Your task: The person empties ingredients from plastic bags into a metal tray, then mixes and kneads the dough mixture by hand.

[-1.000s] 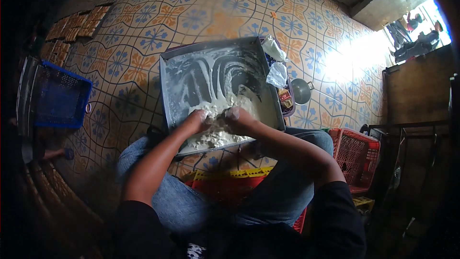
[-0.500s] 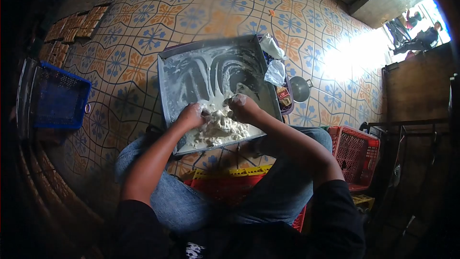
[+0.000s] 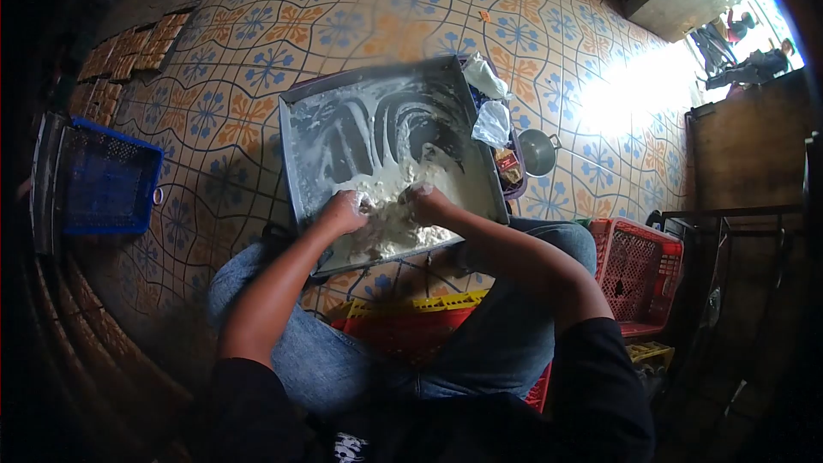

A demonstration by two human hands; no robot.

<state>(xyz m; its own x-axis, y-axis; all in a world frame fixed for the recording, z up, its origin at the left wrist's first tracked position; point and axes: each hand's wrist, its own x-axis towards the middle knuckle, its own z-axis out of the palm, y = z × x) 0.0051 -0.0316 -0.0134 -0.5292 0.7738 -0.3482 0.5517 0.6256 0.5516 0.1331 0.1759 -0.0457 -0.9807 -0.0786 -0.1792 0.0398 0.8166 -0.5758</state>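
Observation:
A large square metal pan (image 3: 286, 141) sits on the floor between my knees. Wet, lumpy white dough (image 3: 394, 240) lies in its near half, and smeared streaks of thin batter coat the far half. My left hand (image 3: 348, 208) is in the dough left of the middle, its fingers curled round some of it. To the right, my right hand (image 3: 425, 203) is also closed in the dough, with its knuckles coated white. The fingertips of both hands are partly hidden in the mixture.
Plastic bags (image 3: 491, 124) and a small packet (image 3: 507, 166) lie in a basket against the pan's right side, beside a round metal pot (image 3: 538, 153). A blue crate (image 3: 111, 176) stands left, a red crate (image 3: 639, 279) right. Wooden-looking slabs (image 3: 137, 50) lie far left.
My right hand has come down and nearer to me, into the dough. The left hand has shifted slightly. The lumps between the hands are spread differently.

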